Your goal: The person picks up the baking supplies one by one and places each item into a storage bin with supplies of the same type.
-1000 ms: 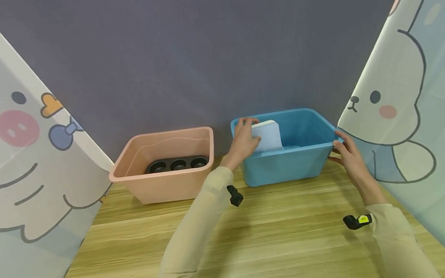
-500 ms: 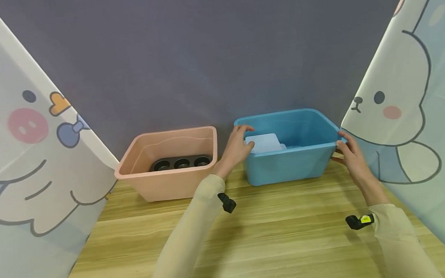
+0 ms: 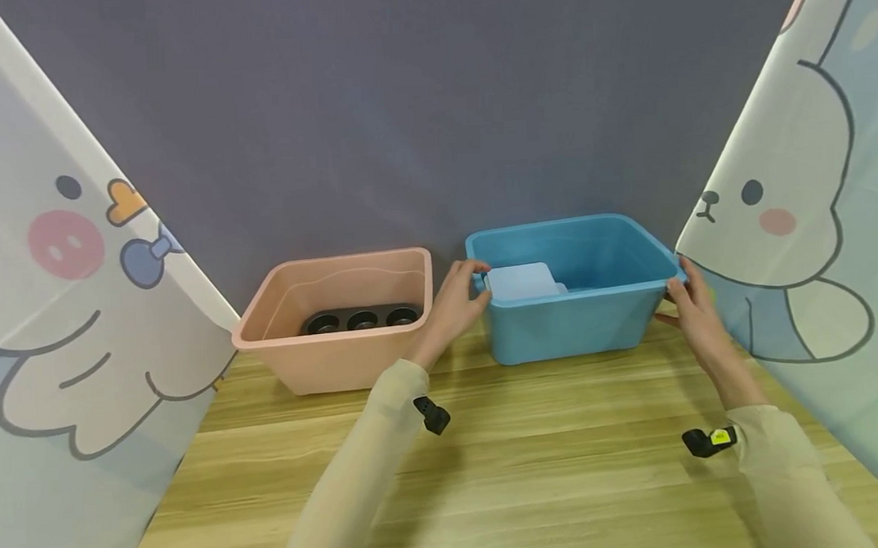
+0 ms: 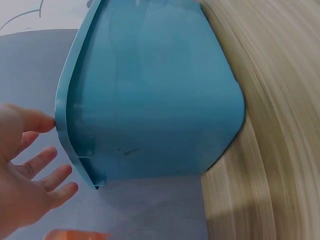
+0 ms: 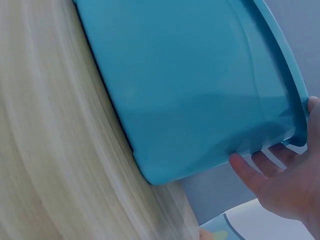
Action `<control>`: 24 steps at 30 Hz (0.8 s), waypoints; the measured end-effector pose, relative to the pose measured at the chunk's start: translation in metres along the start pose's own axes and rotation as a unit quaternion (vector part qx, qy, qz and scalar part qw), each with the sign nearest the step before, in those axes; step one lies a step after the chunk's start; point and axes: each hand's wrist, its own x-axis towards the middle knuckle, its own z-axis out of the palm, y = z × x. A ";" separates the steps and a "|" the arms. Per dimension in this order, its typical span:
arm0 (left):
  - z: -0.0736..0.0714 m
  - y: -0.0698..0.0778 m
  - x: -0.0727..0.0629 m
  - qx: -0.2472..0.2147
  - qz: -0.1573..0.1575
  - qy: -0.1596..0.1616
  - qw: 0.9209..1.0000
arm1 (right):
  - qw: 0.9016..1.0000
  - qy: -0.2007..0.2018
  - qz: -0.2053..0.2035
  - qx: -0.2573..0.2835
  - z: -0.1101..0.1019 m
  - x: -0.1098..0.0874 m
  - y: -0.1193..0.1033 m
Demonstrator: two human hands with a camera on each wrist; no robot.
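My right hand [image 3: 694, 308] grips the right end of a blue plastic bin [image 3: 566, 326], thumb at the rim and fingers against the outside wall, as the right wrist view shows. At the bin's left end is my left hand [image 3: 451, 306], its fingers spread. In the left wrist view a fingertip [image 4: 47, 121] meets the rim while the other fingers stand apart from the bin. Inside the bin, at the left, lies a pale blue slab with rounded corners [image 3: 520, 280], its lower part hidden by the front wall. Another pale edge shows beside it.
A pink bin [image 3: 340, 364] stands to the left, close to my left forearm, with a dark muffin pan [image 3: 362, 319] inside. Both bins stand on a wood-grain table [image 3: 564, 448]. A grey backdrop [image 3: 402, 104] rises behind them, with cartoon-printed panels at the sides.
My left hand has let go of the pale slab and moved left, out to the bin's rim. The slab has gone from standing tilted to lying flatter. My right hand stays at the right end.
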 end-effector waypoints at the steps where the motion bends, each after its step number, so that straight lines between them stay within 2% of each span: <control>1: 0.000 -0.001 -0.001 0.007 0.002 0.005 1.000 | 1.000 0.000 0.002 -0.014 0.001 0.001 0.000; 4: -0.001 -0.005 -0.005 0.025 0.006 0.015 1.000 | 0.999 0.003 0.008 -0.045 0.003 0.004 0.000; 8: -0.002 -0.008 -0.010 0.036 0.004 0.011 0.999 | 0.997 0.012 0.019 -0.079 0.003 0.007 0.001; 11: -0.001 -0.009 -0.014 0.023 0.005 0.004 1.000 | 0.996 0.020 0.020 -0.089 0.002 0.006 0.002; 16: -0.003 -0.009 -0.022 -0.016 0.017 0.007 1.000 | 0.993 0.032 -0.007 -0.110 0.007 -0.002 0.002; 20: -0.005 -0.011 -0.034 -0.023 0.030 0.024 0.999 | 0.990 0.047 -0.025 -0.127 0.011 -0.007 -0.001; 24: -0.008 -0.018 -0.048 -0.014 0.057 0.067 0.996 | 0.989 0.053 -0.030 -0.137 0.016 -0.011 -0.005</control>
